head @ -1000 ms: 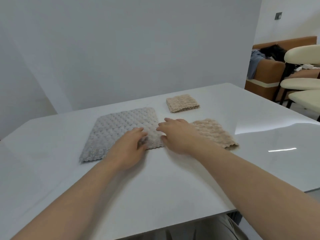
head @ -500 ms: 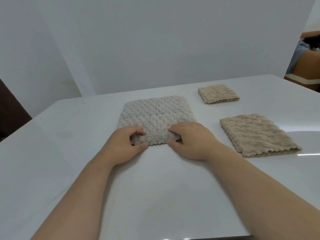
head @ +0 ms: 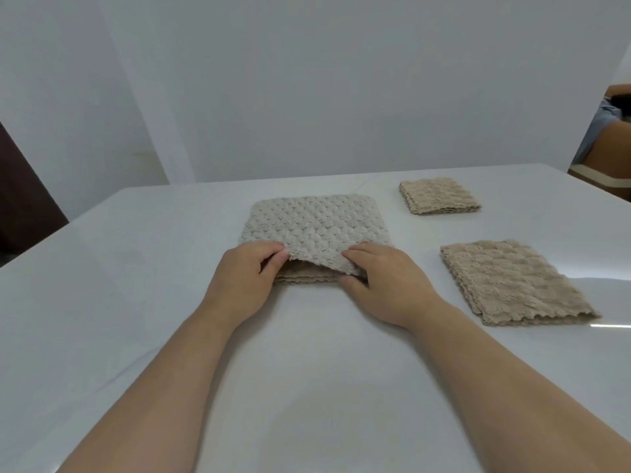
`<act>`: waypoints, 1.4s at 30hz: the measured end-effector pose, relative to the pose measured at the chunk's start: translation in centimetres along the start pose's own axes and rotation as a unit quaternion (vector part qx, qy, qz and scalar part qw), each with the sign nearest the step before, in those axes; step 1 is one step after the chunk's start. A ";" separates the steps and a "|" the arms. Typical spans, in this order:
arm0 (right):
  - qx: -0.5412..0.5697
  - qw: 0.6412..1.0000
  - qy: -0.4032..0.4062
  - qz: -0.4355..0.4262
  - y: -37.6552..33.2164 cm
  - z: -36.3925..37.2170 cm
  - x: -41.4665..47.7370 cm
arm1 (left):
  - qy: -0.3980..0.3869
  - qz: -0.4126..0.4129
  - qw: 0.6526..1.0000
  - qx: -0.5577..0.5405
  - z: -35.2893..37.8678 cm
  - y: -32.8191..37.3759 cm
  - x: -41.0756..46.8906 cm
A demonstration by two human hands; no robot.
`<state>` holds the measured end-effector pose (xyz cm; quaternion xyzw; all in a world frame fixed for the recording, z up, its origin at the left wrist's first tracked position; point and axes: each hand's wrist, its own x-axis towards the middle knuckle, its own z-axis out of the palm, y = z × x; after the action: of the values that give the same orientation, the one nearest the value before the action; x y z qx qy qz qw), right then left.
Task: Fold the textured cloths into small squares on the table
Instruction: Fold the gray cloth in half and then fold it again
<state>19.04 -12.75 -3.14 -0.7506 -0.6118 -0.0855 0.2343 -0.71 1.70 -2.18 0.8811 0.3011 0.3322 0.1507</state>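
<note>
Head view: left hand (head: 244, 279) and right hand (head: 384, 283) at frame centre, forearms extended, fingers pinched shut on near edge of grey bobbled cloth (head: 316, 223), lifting it off white table (head: 102, 302); tan waffle cloth (head: 512, 279) lies right; small folded square (head: 438, 195) upper right.

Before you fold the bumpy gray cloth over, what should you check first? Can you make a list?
1. Left hand pinches the near edge of the gray cloth: ok.
2. Right hand pinches the same edge: ok.
3. Near edge lifted off the table: ok.
4. Far edge lying flat: ok.
5. Large tan cloth and small folded tan cloth lie apart from the gray one: ok.
6. Grip equally firm in both hands: cannot tell.
</note>
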 end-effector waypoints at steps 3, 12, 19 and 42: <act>0.008 0.998 0.052 0.028 0.4 0.1 0.3 | 0.040 0.012 0.999 -0.002 0.2 0.2 0.2; 0.070 0.975 0.199 0.068 0.2 -0.5 0.9 | 0.089 0.022 0.995 -0.028 0.2 1.9 0.3; 0.143 0.982 0.107 0.053 -0.5 -1.1 0.3 | 0.076 -0.007 0.996 -0.038 -0.5 2.8 -0.4; 0.303 0.943 0.112 0.076 -1.3 -4.3 -0.4 | -0.053 -0.083 0.938 -0.333 -3.3 2.4 -0.9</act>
<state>18.38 -14.88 0.83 -0.6740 -0.5201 0.0386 0.5232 -2.43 -0.47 0.86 0.7686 0.2367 0.3529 0.4782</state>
